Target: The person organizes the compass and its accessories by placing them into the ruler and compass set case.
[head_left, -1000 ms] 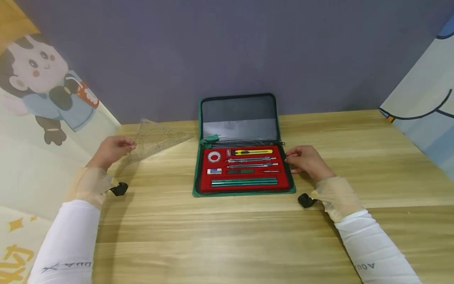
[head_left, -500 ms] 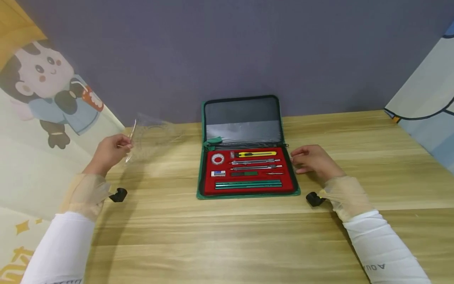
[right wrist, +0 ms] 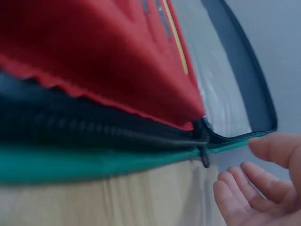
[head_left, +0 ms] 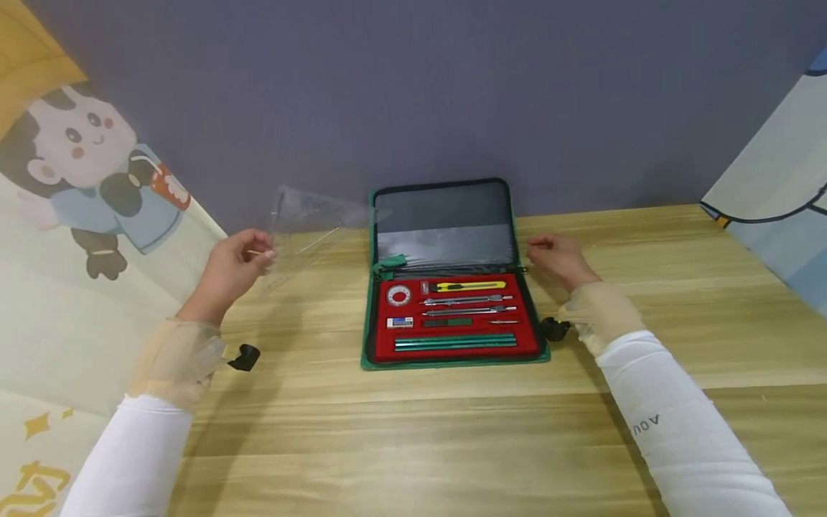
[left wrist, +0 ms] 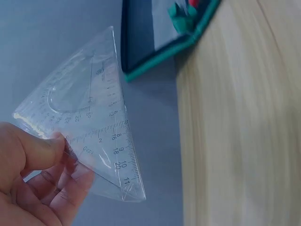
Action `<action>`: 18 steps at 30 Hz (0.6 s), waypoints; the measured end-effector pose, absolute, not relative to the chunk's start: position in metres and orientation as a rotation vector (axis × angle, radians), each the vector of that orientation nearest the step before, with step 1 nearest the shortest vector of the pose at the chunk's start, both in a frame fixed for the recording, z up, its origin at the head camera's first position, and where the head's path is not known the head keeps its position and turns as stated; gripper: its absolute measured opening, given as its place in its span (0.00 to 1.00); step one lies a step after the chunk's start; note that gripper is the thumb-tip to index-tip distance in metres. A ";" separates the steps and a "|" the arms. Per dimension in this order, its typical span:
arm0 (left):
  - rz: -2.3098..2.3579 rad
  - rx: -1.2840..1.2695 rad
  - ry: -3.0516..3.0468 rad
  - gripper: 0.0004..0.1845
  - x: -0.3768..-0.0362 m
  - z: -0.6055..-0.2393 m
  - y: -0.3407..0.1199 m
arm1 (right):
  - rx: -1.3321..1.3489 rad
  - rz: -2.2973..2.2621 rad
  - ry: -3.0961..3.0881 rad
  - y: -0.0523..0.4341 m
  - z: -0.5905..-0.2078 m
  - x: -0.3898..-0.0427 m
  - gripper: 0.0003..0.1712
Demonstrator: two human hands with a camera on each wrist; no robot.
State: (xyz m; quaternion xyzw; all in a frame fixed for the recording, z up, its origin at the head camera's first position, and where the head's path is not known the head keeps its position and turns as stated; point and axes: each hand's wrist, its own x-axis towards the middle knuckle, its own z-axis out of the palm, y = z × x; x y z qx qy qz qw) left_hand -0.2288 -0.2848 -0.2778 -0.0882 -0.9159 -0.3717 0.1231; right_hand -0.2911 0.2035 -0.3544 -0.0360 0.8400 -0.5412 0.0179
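Out to the left in the head view, my left hand (head_left: 234,271) pinches a clear plastic set square (head_left: 316,233) by its near edge, raised off the table. The left wrist view shows thumb and fingers on the set square (left wrist: 91,106), its ruled marks and rounded cut-out visible, inside a shiny clear sleeve. An unzipped green drawing-set case (head_left: 455,365) lies open, its lid leaning at the back. Beside the lid's right edge is my right hand (head_left: 561,260). In the right wrist view its thumb (right wrist: 275,148) is at the green lid edge, fingers apart below; whether it touches is unclear.
The red tray (head_left: 465,354) holds a yellow utility knife (head_left: 474,286), two metal compasses, an eraser (head_left: 400,322), a white ring-shaped piece (head_left: 398,295) and green pencils (head_left: 455,342). Behind stands a grey wall (head_left: 420,93); a cartoon-printed wall (head_left: 39,273) is at left.
My left hand has lifted the set square and brought it rightward, its tip now before the lid's left edge. My right hand has shifted from the tray's side up to the lid's side.
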 end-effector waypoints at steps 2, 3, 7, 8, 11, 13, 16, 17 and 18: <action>-1.046 -0.270 -2.672 0.10 -0.230 -0.274 -0.277 | -0.089 -1.723 2.550 0.198 -0.356 -0.298 0.28; -1.030 -0.274 -2.673 0.10 -0.231 -0.272 -0.273 | -0.073 -1.735 2.518 0.195 -0.356 -0.300 0.29; -0.930 -0.295 -2.681 0.08 -0.234 -0.268 -0.258 | -0.022 -1.824 2.386 0.190 -0.360 -0.305 0.31; -0.911 -0.298 -2.680 0.08 -0.236 -0.268 -0.255 | -0.011 -1.834 2.373 0.190 -0.361 -0.306 0.31; -0.838 -0.308 -2.672 0.07 -0.240 -0.266 -0.248 | 0.013 -1.861 2.368 0.189 -0.364 -0.307 0.31; -0.790 -0.302 -2.669 0.07 -0.243 -0.265 -0.245 | 0.023 -1.883 2.370 0.188 -0.365 -0.307 0.31; -0.710 -0.286 -2.673 0.08 -0.246 -0.263 -0.242 | 0.021 -1.940 2.378 0.185 -0.365 -0.307 0.31; -0.691 -0.280 -2.671 0.08 -0.247 -0.262 -0.241 | 0.014 -1.964 2.381 0.184 -0.364 -0.307 0.30; -0.673 -0.278 -2.667 0.09 -0.248 -0.261 -0.240 | 0.012 -1.987 2.381 0.183 -0.364 -0.307 0.30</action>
